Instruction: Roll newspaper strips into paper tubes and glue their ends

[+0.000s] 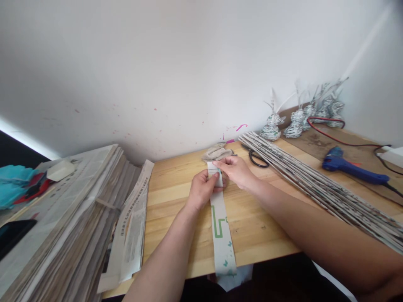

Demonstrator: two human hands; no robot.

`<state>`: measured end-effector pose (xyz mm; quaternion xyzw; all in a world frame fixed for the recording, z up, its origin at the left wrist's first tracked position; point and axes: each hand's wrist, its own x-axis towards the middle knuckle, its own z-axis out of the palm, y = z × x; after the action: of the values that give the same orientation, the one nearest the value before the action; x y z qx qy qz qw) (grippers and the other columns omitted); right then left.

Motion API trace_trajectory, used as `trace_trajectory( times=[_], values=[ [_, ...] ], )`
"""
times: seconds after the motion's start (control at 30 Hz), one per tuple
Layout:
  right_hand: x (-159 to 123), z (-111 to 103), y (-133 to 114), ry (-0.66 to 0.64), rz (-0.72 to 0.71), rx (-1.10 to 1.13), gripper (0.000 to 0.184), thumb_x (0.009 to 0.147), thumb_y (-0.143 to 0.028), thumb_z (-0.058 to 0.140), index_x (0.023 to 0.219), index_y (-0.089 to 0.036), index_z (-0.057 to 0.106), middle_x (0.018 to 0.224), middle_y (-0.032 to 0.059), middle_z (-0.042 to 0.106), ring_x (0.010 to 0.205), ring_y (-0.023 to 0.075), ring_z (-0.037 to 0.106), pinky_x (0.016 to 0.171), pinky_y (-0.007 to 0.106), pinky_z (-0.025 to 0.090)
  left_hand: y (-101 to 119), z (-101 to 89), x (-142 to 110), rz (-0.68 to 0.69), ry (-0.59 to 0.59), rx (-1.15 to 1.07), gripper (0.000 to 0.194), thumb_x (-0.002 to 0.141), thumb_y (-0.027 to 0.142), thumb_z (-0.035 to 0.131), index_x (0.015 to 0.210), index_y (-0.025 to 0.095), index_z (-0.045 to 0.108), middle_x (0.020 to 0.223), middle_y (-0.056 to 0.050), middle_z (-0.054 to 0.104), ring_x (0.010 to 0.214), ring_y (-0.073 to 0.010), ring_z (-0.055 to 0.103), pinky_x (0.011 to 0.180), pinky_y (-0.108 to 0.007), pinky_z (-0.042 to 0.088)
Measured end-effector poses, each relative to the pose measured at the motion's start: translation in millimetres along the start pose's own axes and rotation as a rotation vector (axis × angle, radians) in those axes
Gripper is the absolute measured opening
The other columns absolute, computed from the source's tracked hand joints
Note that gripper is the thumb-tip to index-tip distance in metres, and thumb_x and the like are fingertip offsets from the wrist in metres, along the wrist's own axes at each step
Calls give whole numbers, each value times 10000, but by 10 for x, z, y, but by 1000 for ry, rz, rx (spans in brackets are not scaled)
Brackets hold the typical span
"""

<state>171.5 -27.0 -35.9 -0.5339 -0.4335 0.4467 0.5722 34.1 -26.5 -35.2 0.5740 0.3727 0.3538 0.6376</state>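
Note:
A long strip of newspaper (219, 214) with green print runs from my hands toward the table's near edge. My left hand (204, 186) grips it from the left side, thumb on top and fingers partly behind. At the strip's far end, my right hand (235, 170) pinches the paper between thumb and fingers. Just beyond my hands lies a greyish cloth glove (218, 152), and beside it are black scissor handles (258, 159).
Stacked newspapers (85, 218) fill the left, with a phone (14, 235) on them. Rolled paper sticks (315, 188), a blue glue gun (352, 167) and woven paper figures (271, 126) occupy the right. A white wall (176, 75) stands behind the wooden table (170, 209).

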Motion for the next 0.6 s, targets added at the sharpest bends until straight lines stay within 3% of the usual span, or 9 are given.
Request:
trace_trajectory(
  times=[0.13, 0.23, 0.4, 0.6],
  values=[
    [-14, -11, -49, -71, 86, 43, 424, 643, -549, 748, 611, -198, 511, 490, -30, 500, 381, 108, 441, 343, 251, 326, -6, -6, -2, 9, -11, -21, 321, 757, 417, 696, 871, 124, 634, 776, -82, 699, 692, -176, 666, 613, -270, 543],
    [10, -84, -109, -154, 52, 9, 447, 704, -592, 681, 616, -174, 552, 512, -22, 492, 415, 80, 413, 352, 218, 278, 0, -32, 6, -2, 13, -38, 339, 740, 417, 712, 897, 125, 644, 777, -80, 700, 690, -177, 666, 602, -266, 541],
    [54, -187, -136, -314, 30, -31, 344, 702, -472, 726, 771, -138, 679, 608, -1, 558, 494, 76, 441, 391, 204, 275, 5, -81, 26, -13, 49, -62, 371, 724, 411, 729, 935, 117, 648, 781, -83, 704, 683, -170, 664, 608, -264, 545],
    [59, -180, -91, -305, -3, -66, 317, 707, -439, 718, 736, -124, 693, 568, -1, 542, 487, 76, 420, 401, 210, 280, 24, -84, 17, -36, 24, -61, 390, 706, 424, 743, 920, 109, 657, 775, -94, 707, 686, -182, 673, 597, -267, 548]
  ],
)
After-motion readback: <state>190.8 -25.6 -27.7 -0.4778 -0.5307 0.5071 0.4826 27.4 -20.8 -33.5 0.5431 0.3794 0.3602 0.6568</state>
